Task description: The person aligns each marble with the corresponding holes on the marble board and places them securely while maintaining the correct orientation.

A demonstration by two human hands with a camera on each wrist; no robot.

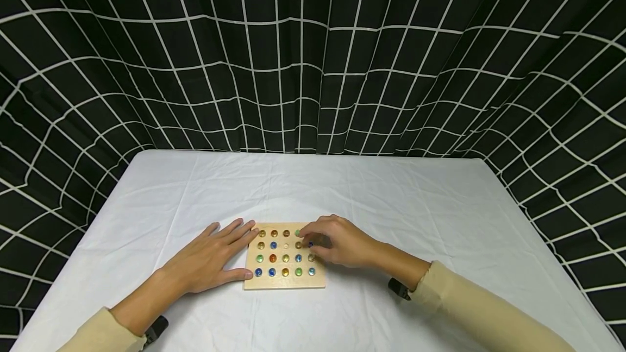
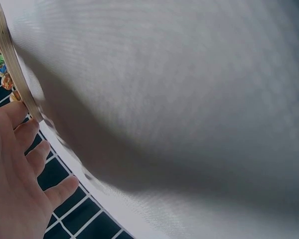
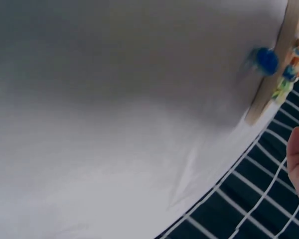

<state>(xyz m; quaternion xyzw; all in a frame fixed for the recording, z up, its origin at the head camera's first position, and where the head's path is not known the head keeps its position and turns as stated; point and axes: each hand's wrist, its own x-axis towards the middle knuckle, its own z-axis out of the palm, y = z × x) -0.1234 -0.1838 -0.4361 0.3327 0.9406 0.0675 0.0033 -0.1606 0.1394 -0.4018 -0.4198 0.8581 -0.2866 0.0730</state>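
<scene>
A pale wooden board [image 1: 285, 283] with rows of coloured glass marbles lies on the white cloth. My left hand [image 1: 207, 258] rests at its left side, fingers spread, fingertips and thumb touching the edge. My right hand [image 1: 342, 240] hovers over the board's upper right, fingers and thumb bent with a gap between them. A blue marble [image 1: 311, 244] shows by the right fingertips; no marble is plainly pinched. In the right wrist view, a blurred blue marble [image 3: 266, 60] appears beside the board's side edge, off its top. One pale hollow [image 1: 286, 245] lies in the second row. Some upper-right marbles are hidden.
The white tablecloth [image 1: 391, 194] spreads around the board, slightly wrinkled. Black curtains with a white grid [image 1: 313, 53] hang behind and at both sides. A dark wrist device [image 1: 400, 289] sits at the right cuff and another [image 1: 156, 329] at the left.
</scene>
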